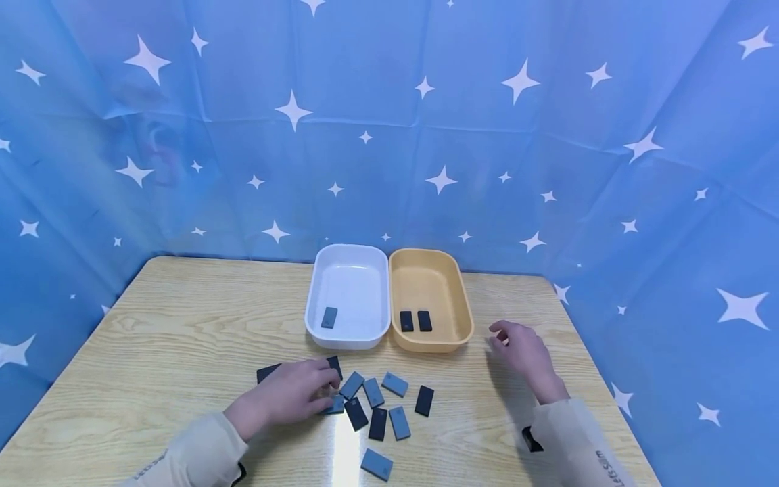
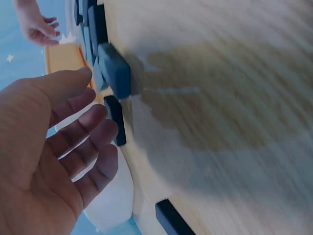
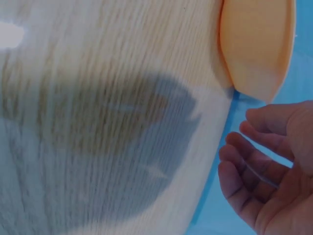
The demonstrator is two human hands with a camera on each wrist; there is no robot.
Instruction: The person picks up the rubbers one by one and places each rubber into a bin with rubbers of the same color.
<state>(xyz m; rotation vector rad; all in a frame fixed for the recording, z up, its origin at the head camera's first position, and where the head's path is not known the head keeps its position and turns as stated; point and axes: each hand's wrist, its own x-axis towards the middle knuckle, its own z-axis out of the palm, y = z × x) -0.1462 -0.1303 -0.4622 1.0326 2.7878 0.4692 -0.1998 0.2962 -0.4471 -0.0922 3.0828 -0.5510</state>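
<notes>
My left hand (image 1: 289, 393) hovers low over the left end of a loose group of small flat blocks, fingers loosely bent and holding nothing. Right by its fingertips lie a blue-grey block (image 1: 334, 406) and a black block (image 1: 334, 366); another black block (image 1: 266, 373) is partly covered by the hand. In the left wrist view, a blue-grey block (image 2: 115, 71) lies just beyond the thumb. My right hand (image 1: 525, 355) hangs relaxed above the table, right of the orange bin (image 1: 433, 347), with nothing in its fingers.
A white bin (image 1: 347, 343) containing one blue-grey block (image 1: 329, 318) stands against the orange bin, which contains two black blocks (image 1: 406, 321). More blue-grey and black blocks (image 1: 377, 424) are scattered on the wooden table (image 1: 201, 318). A blue star-patterned curtain (image 1: 377, 162) hangs behind.
</notes>
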